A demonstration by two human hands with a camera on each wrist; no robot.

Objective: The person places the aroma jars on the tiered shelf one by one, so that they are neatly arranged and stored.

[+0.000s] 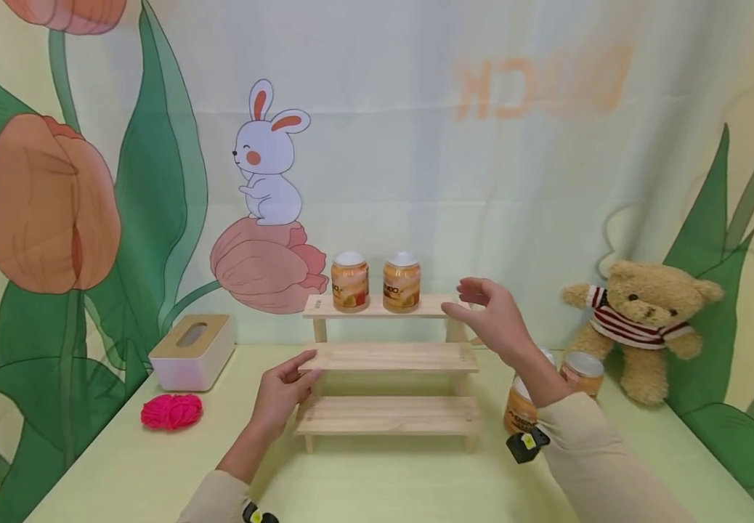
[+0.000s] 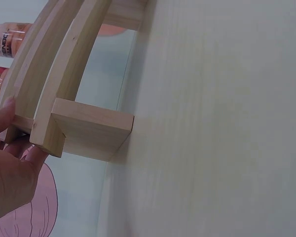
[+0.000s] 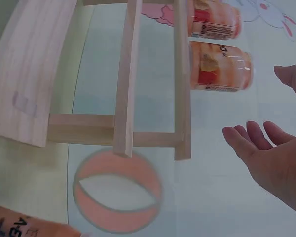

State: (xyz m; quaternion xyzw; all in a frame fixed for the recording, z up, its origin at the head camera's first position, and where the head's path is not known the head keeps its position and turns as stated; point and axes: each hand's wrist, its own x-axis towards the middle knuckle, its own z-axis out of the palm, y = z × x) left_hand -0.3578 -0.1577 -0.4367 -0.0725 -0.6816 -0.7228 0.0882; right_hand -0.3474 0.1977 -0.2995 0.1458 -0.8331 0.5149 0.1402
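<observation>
A three-tier wooden display shelf (image 1: 390, 356) stands on the table. My left hand (image 1: 280, 396) grips the left end of its middle tier; in the left wrist view the thumb lies over the board and fingers (image 2: 35, 157) reach under it. Two orange cans with pale tops stand on the top tier, a left can (image 1: 350, 283) and a right can (image 1: 402, 283). Beside that tier's right end my right hand (image 1: 496, 319) is raised with relaxed, spread fingers, holding nothing. In the right wrist view a gap separates it from the nearer can (image 3: 221, 66).
Right of the shelf, partly behind my right forearm, stand more orange cans, including a front can (image 1: 519, 410) and a back can (image 1: 582, 372). A teddy bear (image 1: 641, 327) sits at the back right. At left are a tissue box (image 1: 192, 356) and pink yarn (image 1: 171, 412).
</observation>
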